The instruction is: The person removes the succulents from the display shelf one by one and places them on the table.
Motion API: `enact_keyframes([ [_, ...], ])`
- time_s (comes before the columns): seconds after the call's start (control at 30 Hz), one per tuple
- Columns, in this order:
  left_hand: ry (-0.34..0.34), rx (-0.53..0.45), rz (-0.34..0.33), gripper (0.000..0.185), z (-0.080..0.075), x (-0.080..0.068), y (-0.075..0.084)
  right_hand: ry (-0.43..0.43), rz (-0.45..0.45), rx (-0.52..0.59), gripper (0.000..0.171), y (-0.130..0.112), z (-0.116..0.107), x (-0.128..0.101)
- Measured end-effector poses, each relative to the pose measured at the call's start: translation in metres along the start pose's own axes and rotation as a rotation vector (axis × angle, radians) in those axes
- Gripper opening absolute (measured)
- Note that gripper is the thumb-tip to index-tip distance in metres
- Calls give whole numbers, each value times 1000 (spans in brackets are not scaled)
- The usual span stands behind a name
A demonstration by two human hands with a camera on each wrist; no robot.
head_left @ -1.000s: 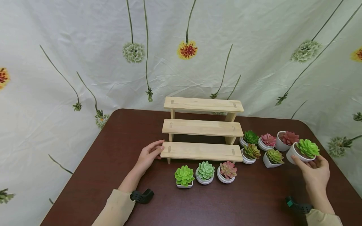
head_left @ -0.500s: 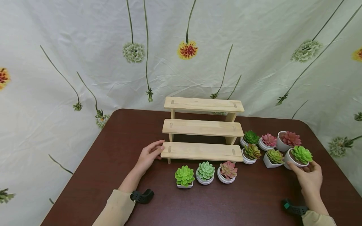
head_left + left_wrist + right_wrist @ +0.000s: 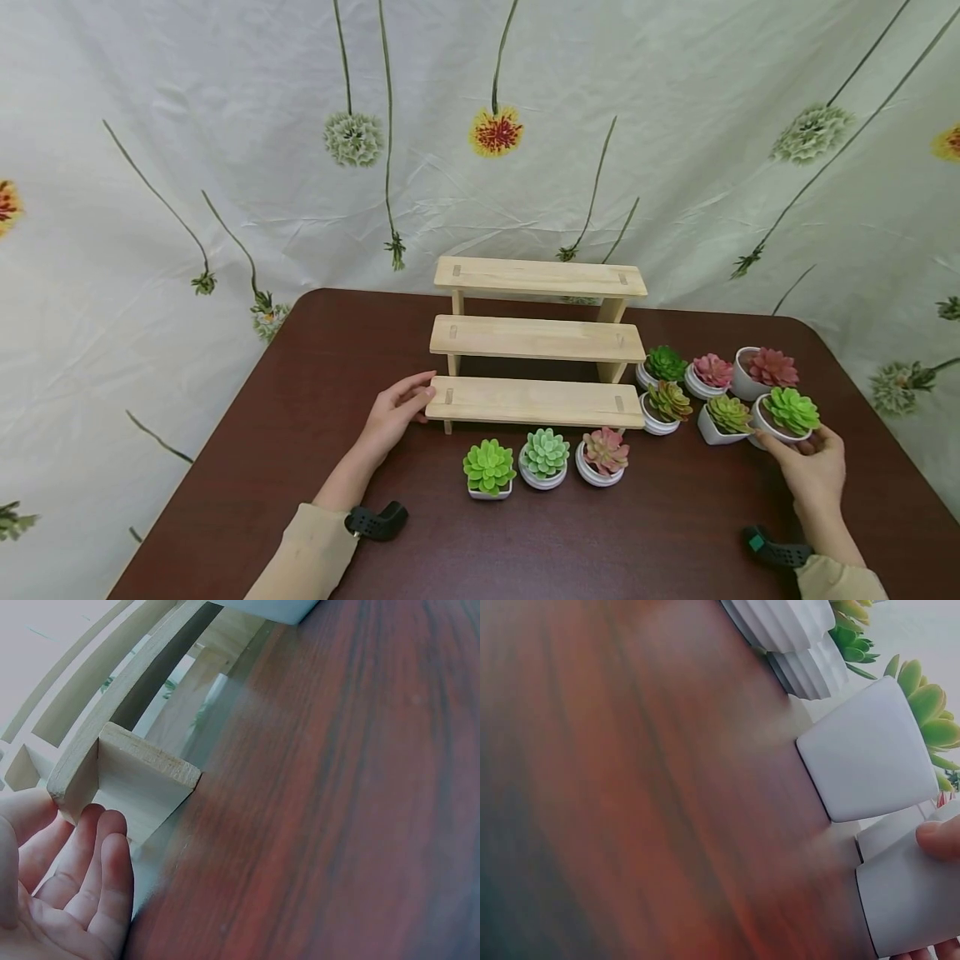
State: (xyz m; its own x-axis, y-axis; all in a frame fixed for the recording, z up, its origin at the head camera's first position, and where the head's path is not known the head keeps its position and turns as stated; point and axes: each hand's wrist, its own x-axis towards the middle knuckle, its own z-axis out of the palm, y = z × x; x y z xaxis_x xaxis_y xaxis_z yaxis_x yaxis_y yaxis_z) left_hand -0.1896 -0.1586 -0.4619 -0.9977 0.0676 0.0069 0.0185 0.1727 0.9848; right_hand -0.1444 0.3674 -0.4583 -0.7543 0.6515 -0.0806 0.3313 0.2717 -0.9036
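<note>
My right hand [image 3: 812,467] grips a white pot with a bright green succulent [image 3: 787,414], low at the table's right side beside the other pots; whether it rests on the table I cannot tell. In the right wrist view a fingertip [image 3: 939,838] presses that pot's white wall [image 3: 907,900]. My left hand [image 3: 395,410] rests with fingers fairly straight against the left end of the lowest step of a pale wooden three-step stand [image 3: 536,342]. The left wrist view shows its fingers [image 3: 86,859] touching the stand's leg [image 3: 139,776].
Three potted succulents [image 3: 545,460] stand in a row in front of the stand. Several more pots [image 3: 705,387] cluster to its right. The brown table [image 3: 300,367] meets a flowered cloth backdrop [image 3: 225,150] behind.
My right hand has lowered the green succulent pot and drawn it left, down beside the other pots. The left hand has stayed still.
</note>
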Motion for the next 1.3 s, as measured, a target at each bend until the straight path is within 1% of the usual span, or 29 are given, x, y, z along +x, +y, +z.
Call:
enact_keyframes([
  [0.1, 6, -13, 0, 44, -1, 4, -13, -16, -2, -48, 86, 1, -1, 1],
  [0.27, 8, -10, 2, 44, -1, 4, -11, -89, -23, -127, 82, 0, -5, 2],
  [0.4, 11, -4, 1, 43, 0, 4, -12, -138, -24, -181, 86, -3, -9, 2],
  [0.53, 14, -16, -13, 42, 0, 5, -11, -143, -11, -228, 93, -8, -14, -1],
  [0.73, 15, -32, -43, 42, -2, 6, -10, -169, -60, -237, 93, -21, -21, -9],
  [0.83, 5, -23, -51, 44, -5, 6, -8, -179, -80, -261, 97, -24, -25, -7],
  [0.9, -1, -8, -38, 45, -7, 5, -5, -178, -105, -279, 100, -24, -28, -2],
  [0.93, -2, 6, -28, 46, -8, 4, -3, -174, -128, -295, 101, -22, -29, 2],
  [1.0, 6, 71, 4, 46, -11, 3, 3, -165, -176, -311, 104, -18, -30, 8],
  [1.1, 31, 219, 44, 46, -15, 0, 10, -146, -232, -313, 104, -19, -30, 11],
  [1.2, 49, 354, 72, 47, -20, 0, 19, -148, -284, -320, 101, -36, -28, -1],
  [1.3, 41, 455, 118, 50, -23, 0, 29, -178, -354, -330, 93, -59, -25, -19],
])
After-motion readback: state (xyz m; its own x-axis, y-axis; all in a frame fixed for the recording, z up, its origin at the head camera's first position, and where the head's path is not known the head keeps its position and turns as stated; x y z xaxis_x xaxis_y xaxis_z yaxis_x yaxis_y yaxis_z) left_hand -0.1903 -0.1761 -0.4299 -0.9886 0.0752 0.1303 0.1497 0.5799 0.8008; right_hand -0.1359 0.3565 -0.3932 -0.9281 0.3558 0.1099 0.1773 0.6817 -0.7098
